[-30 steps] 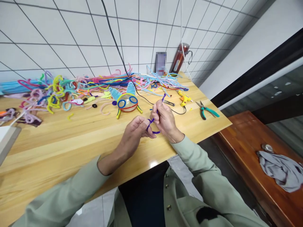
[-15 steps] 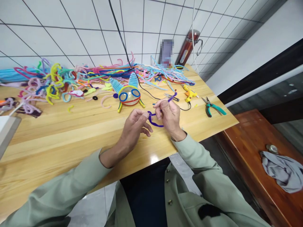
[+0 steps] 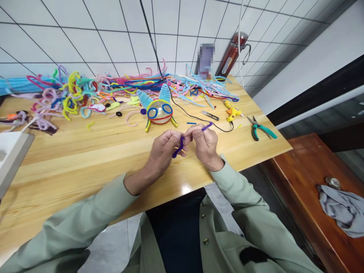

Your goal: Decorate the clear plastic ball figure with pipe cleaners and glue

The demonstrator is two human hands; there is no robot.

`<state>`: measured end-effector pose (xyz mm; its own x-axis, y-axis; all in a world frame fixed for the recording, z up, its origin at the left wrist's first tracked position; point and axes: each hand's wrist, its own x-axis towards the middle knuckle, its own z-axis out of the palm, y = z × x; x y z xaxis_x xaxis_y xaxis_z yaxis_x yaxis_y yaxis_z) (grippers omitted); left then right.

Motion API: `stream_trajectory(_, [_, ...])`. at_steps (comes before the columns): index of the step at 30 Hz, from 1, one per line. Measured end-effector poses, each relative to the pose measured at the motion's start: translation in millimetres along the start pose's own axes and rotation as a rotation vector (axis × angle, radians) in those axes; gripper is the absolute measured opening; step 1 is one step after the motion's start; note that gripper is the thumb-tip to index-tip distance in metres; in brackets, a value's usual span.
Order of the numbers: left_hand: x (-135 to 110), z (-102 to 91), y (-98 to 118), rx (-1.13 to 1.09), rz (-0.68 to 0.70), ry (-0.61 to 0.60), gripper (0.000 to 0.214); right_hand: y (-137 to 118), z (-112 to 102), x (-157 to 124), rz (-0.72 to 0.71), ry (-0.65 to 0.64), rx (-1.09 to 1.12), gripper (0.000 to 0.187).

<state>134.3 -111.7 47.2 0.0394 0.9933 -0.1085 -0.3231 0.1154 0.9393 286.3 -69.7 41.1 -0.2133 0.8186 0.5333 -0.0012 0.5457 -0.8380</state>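
Observation:
Between my two hands is a purple pipe cleaner, bent, with one end hanging below my left fingers and the other sticking up past my right thumb. My left hand pinches it between thumb and fingertips. My right hand is closed round the other part, its fingertips close against the left ones, which hides the middle of the piece. Just beyond my hands stands a clear round figure with light-blue pipe-cleaner ears, blue ring eyes, a red band and yellow-green legs.
Heaped pipe cleaners line the wall. On the wooden table lie small snips, a yellow glue gun with a black cord, and teal-handled pliers near the right edge. A red flask stands behind.
The purple loop between my hands has turned into a dangling end under my left fingers. My hands have come closer together, and the view has shifted slightly.

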Motion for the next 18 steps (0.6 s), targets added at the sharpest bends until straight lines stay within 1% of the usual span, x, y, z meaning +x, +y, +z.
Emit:
stream_trajectory(2, [0,0.6,-1,-0.022,-0.001,-0.042,0.047,-1,1,0,0.093,0.050,0.048,0.059])
stream_trajectory(3, [0,0.8,-2,-0.037,-0.011,-0.065,0.048,-1,1,1,0.116,0.067,0.061,0.060])
stream_trajectory(6, [1,0.7,-6,-0.054,-0.084,-0.118,0.053,2,-1,3,0.123,0.090,0.058,0.061])
stream_trajectory(7, [1,0.6,-7,-0.053,-0.110,-0.130,0.055,3,-2,4,0.114,0.077,0.035,0.061])
stream_trajectory(9, [2,0.5,-8,-0.063,-0.150,-0.131,0.055,6,-3,3,0.076,0.012,-0.032,0.059])
stream_trajectory(12, [1,0.6,-10,-0.101,-0.170,-0.081,0.051,8,-3,2,-0.036,-0.092,-0.103,0.057])
stream_trajectory(14, [0,1.3,-10,-0.102,-0.166,-0.052,0.051,9,-3,3,-0.090,-0.118,-0.107,0.060])
stream_trajectory(16, [-3,3.0,-10,-0.098,-0.162,-0.050,0.053,8,-4,5,-0.054,-0.106,-0.071,0.062])
stream_trajectory(18, [-7,6.2,-7,-0.112,-0.184,-0.100,0.057,6,-5,9,0.062,-0.069,0.044,0.060])
